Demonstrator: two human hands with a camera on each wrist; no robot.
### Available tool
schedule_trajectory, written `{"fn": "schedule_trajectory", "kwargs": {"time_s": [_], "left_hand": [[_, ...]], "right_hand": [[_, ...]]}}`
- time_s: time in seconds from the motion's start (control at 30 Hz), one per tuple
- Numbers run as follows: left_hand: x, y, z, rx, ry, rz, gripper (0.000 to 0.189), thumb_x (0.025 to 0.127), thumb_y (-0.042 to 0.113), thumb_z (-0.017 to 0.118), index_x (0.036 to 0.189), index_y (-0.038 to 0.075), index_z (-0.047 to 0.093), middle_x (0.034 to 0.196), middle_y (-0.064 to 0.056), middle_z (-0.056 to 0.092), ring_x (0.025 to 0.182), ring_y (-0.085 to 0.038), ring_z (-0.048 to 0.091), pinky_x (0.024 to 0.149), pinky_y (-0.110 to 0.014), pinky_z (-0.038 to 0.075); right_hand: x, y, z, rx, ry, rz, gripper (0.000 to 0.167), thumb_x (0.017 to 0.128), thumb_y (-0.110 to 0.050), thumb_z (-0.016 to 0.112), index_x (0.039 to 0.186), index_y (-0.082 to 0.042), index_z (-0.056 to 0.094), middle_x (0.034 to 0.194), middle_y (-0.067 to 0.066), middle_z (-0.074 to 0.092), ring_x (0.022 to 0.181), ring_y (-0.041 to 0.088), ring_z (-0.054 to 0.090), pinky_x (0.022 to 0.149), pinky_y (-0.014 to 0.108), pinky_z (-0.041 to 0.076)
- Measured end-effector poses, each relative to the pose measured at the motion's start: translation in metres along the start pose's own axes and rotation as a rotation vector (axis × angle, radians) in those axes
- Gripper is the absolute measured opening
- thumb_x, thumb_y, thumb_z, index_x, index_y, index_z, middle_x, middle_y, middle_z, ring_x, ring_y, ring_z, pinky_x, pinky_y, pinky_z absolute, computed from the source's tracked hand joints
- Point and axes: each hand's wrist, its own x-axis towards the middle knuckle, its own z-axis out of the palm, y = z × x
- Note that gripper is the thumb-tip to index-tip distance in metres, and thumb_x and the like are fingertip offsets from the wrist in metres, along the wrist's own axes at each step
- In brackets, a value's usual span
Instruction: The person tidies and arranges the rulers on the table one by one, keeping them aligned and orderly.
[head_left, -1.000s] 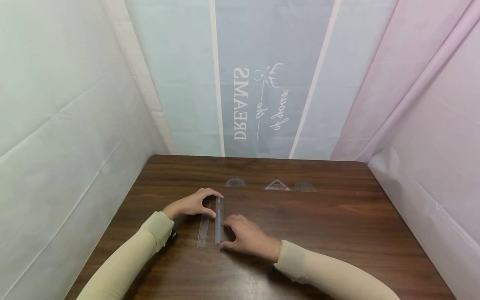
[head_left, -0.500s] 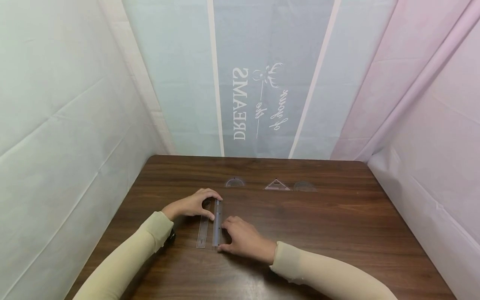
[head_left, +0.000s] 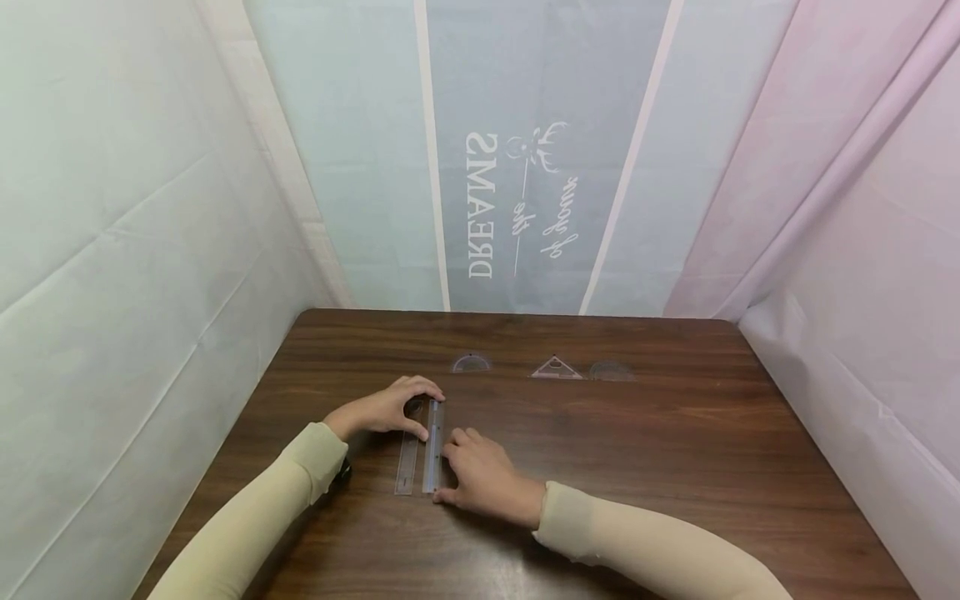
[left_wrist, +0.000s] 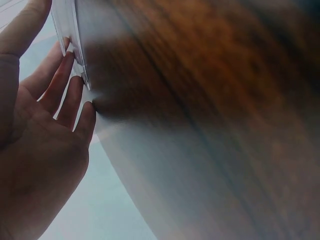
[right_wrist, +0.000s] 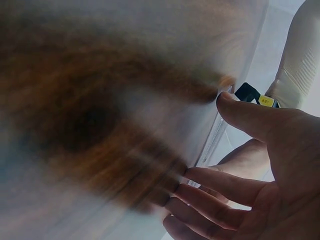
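Head view: left grip (head_left: 382, 408) is spread wide, fingers at the far end of a clear, blue-striped ruler (head_left: 432, 454), thumb at its left edge. Right grip (head_left: 483, 477), well parted, touches the ruler's other side, thumb by the near end. A second ruler (head_left: 407, 468) lies just left of the first, partly behind the left grip's thumb. Beyond both grips on the surface (head_left: 675, 467) lie a protractor (head_left: 471, 365), a set square (head_left: 557, 375) and a faint half-round piece (head_left: 611, 372).

Left wrist view: fingertips (left_wrist: 76, 85) meet clear plastic.

Right wrist view: thumb (right_wrist: 245, 112) and fingers stand apart along a clear edge.
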Motion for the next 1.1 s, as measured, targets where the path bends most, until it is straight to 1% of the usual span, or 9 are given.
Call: {"fn": "schedule_trajectory", "kwargs": {"time_s": [0.3, 0.47, 0.63, 0.9, 1.1], "left_hand": [[-0.0039, 0.0008, 0.0001, 0.019, -0.006, -0.007, 0.069, 0.090, 0.034, 0.089, 0.147, 0.009, 0.059, 0.154, -0.012, 0.053, 0.143, -0.037, 0.045, 0.119, -0.060, 0.038], [-0.0033, 0.0027, 0.0009, 0.017, 0.003, 0.003, 0.069, 0.089, 0.033, 0.090, 0.147, 0.008, 0.059, 0.153, -0.013, 0.053, 0.143, -0.037, 0.045, 0.118, -0.061, 0.038], [-0.0030, 0.0040, 0.0021, 0.011, 0.005, -0.003, 0.069, 0.090, 0.032, 0.090, 0.147, 0.008, 0.059, 0.154, -0.013, 0.053, 0.143, -0.038, 0.045, 0.118, -0.061, 0.038], [-0.0038, 0.0003, 0.0053, 0.016, 0.003, -0.009, 0.071, 0.090, 0.033, 0.089, 0.149, 0.009, 0.057, 0.155, -0.011, 0.051, 0.145, -0.037, 0.044, 0.119, -0.061, 0.037], [-0.0035, 0.0020, 0.0065, 0.023, 0.008, 0.002, 0.071, 0.090, 0.032, 0.089, 0.149, 0.008, 0.057, 0.155, -0.012, 0.051, 0.144, -0.037, 0.044, 0.119, -0.061, 0.037]], "right_hand": [[0.0010, -0.0015, 0.0002, -0.042, 0.003, -0.006, 0.065, 0.083, -0.062, 0.088, 0.123, -0.012, 0.078, 0.113, -0.002, 0.067, 0.103, 0.014, 0.063, 0.088, 0.030, 0.058], [0.0011, -0.0013, 0.0016, -0.061, 0.009, -0.005, 0.065, 0.083, -0.063, 0.087, 0.122, -0.012, 0.078, 0.111, -0.002, 0.067, 0.103, 0.014, 0.063, 0.090, 0.031, 0.057], [0.0002, -0.0004, 0.0034, -0.086, 0.025, -0.017, 0.065, 0.083, -0.064, 0.086, 0.122, -0.013, 0.079, 0.111, -0.002, 0.067, 0.103, 0.014, 0.064, 0.091, 0.030, 0.057], [-0.0010, 0.0001, 0.0053, -0.083, 0.036, -0.019, 0.066, 0.082, -0.065, 0.086, 0.123, -0.013, 0.079, 0.112, -0.002, 0.068, 0.103, 0.014, 0.064, 0.092, 0.031, 0.057], [-0.0016, 0.0009, 0.0071, -0.087, 0.026, -0.013, 0.066, 0.083, -0.065, 0.085, 0.123, -0.013, 0.079, 0.113, -0.002, 0.067, 0.105, 0.014, 0.064, 0.095, 0.031, 0.057]]}}
